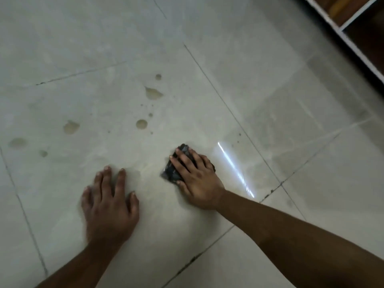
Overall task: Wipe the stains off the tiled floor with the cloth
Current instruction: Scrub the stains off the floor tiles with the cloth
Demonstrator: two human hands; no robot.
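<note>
A dark crumpled cloth [174,171] lies on the pale tiled floor [259,80], pressed flat under my right hand [197,175]. Its edges show past my fingertips and at the left of my palm. My left hand [110,204] rests flat on the floor to the left of the cloth, fingers spread, holding nothing. Several brownish stains mark the tile beyond my hands: a large blot [153,93], a round spot [141,124], a patch [71,127] and a faint one [17,142] at the far left. Small specks lie between them.
White-framed wooden shelving [353,36] stands along the top right corner. Dark grout lines [218,94] cross the floor. A bright streak of reflected light [235,169] lies just right of my right hand.
</note>
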